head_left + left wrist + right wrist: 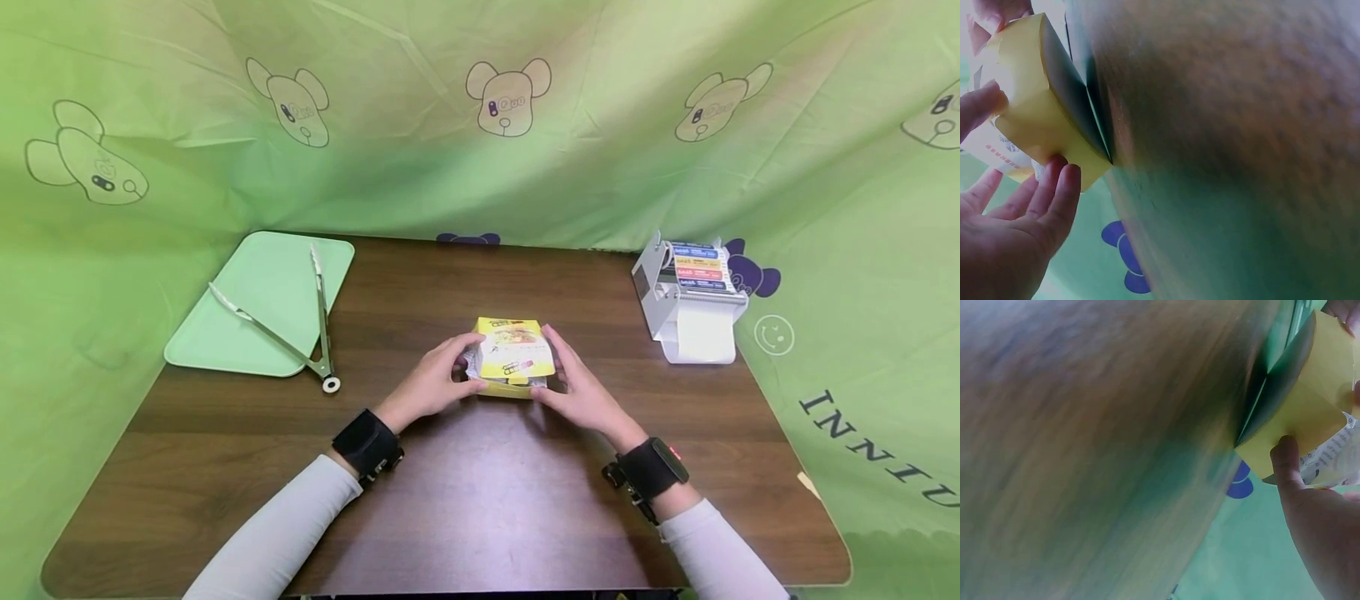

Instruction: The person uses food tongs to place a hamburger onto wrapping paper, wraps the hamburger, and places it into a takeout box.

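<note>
A yellow cardboard burger box [516, 350] with a printed picture on its lid stands at the middle of the table. Its lid is lowered, and printed wrapping paper [1329, 451] shows at the gap along the side. My left hand [429, 382] holds the box's left side, thumb at the front corner. On the other side my right hand [587, 395] grips it with the thumb low at the front and fingers up by the lid. Yellow card walls of the box [1025, 75] fill the space between both hands in the left wrist view.
A light green tray [247, 283] lies at the back left, with metal tongs [281, 340] spread across it and their hinged end past its edge. At the back right stands a label dispenser [693, 296] with printed rolls. Green printed cloth [420, 167] hangs behind the wooden table [480, 517].
</note>
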The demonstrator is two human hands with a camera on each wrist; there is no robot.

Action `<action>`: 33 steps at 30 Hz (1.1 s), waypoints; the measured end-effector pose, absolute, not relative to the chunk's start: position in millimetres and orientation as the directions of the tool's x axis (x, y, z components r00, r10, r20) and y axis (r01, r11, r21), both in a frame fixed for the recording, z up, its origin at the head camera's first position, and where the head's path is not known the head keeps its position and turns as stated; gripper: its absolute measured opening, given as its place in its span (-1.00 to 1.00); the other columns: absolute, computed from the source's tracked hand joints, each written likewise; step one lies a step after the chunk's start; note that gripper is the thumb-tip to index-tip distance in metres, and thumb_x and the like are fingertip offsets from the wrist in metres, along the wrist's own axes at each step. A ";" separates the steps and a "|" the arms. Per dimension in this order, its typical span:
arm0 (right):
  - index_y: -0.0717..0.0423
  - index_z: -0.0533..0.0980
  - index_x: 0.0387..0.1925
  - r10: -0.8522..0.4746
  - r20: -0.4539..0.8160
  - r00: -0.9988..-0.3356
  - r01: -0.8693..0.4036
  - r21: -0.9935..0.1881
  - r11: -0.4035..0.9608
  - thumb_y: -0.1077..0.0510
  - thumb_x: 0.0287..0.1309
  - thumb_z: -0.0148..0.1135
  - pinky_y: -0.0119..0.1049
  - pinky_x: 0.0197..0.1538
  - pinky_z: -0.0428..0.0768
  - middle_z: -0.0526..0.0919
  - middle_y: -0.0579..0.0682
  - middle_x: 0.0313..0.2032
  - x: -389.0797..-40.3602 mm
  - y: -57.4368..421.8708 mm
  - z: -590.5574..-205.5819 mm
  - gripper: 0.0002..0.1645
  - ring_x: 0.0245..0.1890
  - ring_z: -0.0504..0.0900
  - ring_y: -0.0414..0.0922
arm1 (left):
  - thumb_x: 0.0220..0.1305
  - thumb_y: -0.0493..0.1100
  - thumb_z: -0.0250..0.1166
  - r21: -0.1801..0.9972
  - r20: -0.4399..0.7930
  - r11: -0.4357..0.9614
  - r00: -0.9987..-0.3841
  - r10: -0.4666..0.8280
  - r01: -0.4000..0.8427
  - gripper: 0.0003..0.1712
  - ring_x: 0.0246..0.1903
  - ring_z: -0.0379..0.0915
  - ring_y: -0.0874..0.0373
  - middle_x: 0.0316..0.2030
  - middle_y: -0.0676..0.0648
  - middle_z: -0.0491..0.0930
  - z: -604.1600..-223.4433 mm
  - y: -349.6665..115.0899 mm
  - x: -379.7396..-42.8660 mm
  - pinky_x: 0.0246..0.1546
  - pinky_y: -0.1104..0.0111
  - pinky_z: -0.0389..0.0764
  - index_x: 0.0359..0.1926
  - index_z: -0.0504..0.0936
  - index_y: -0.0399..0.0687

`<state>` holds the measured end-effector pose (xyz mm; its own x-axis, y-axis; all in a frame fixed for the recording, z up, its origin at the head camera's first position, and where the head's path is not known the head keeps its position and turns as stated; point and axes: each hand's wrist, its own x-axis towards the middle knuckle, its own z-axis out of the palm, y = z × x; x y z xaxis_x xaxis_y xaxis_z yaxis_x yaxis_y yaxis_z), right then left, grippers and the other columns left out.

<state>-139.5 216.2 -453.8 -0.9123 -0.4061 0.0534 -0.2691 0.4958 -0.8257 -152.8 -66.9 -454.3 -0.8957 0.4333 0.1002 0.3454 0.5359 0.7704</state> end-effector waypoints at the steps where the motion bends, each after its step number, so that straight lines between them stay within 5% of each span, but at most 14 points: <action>1: -0.10 -0.18 0.63 -0.410 0.057 -0.910 -0.271 -0.831 0.486 0.19 0.21 0.43 0.13 0.31 0.45 -0.08 0.10 0.59 -139.6 215.8 -453.8 0.23 0.33 0.44 0.14 | 0.22 -0.04 0.50 0.774 0.103 0.529 -0.894 0.436 0.347 -0.17 0.04 0.51 0.04 0.27 -0.11 0.45 -454.3 -66.8 -153.0 0.10 0.19 0.58 0.44 0.33 0.07; 15: 0.10 -0.17 0.62 -0.415 0.094 -0.905 -0.296 -0.838 0.458 0.31 0.25 0.35 0.11 0.38 0.34 -0.15 0.22 0.59 -139.9 204.9 -448.5 0.14 0.45 0.24 0.20 | 0.30 -0.12 0.43 0.821 0.083 0.474 -0.888 0.453 0.318 -0.11 0.16 0.51 -0.02 0.41 -0.16 0.32 -452.0 -66.9 -153.9 0.13 0.21 0.60 0.53 0.19 0.04; 33: 0.10 0.00 0.60 -0.411 0.103 -0.906 -0.307 -0.828 0.469 0.28 0.35 0.26 0.02 0.31 0.46 -0.02 0.14 0.57 -139.0 200.7 -448.5 -0.06 0.30 0.44 0.10 | 0.26 -0.20 0.45 0.904 0.039 0.385 -0.934 0.356 0.184 -0.19 0.15 0.49 -0.03 0.30 -0.20 0.41 -453.4 -62.4 -156.4 0.03 0.31 0.65 0.46 0.28 -0.06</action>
<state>-139.0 200.7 -448.5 -0.9059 -0.4107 0.1033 -0.3071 0.4691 -0.8280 -156.4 -62.4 -453.4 -0.9338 0.3557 0.0388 0.1842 0.3850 0.9043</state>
